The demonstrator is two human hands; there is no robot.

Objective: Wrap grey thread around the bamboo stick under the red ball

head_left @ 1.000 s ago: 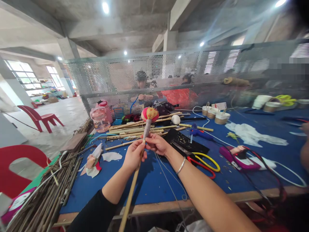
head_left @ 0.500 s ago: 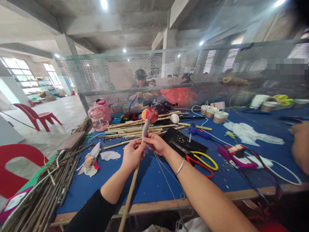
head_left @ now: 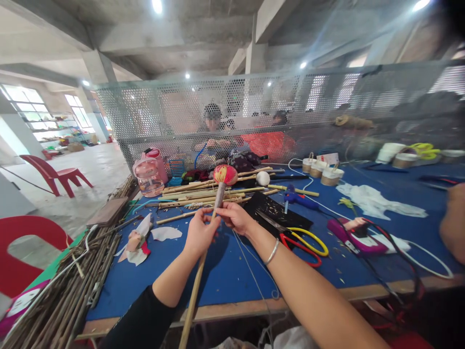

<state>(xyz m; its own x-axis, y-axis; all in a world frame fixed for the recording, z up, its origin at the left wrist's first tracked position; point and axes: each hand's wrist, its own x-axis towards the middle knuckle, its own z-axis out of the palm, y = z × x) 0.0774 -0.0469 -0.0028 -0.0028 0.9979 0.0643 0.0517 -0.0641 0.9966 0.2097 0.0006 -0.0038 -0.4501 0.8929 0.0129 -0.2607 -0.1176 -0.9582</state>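
Note:
Both hands are at the middle of the blue table, on a long wooden stick (head_left: 197,286) that slants up and away. A round red and yellow cloth-covered head (head_left: 225,175) tops it, above a grey wrapped neck (head_left: 220,195). My left hand (head_left: 200,230) is closed round the stick just under the wrapping. My right hand (head_left: 236,217) pinches at the lower end of the wrapped neck. Thin thread (head_left: 250,261) hangs from beneath the right hand to the table's front edge; whether the fingers grip it I cannot tell.
Scissors (head_left: 303,242) with red and yellow handles lie on black cloth to the right, near a blue glue gun (head_left: 300,198). Beyond are loose sticks (head_left: 203,194) and a white ball (head_left: 263,179). Brown sticks (head_left: 69,286) line the left. A co-worker's arm (head_left: 452,223) is far right.
The stick has turned about its length between my hands, so its head now shows gathered yellow and red cloth on another side. Both hands stay in nearly the same place.

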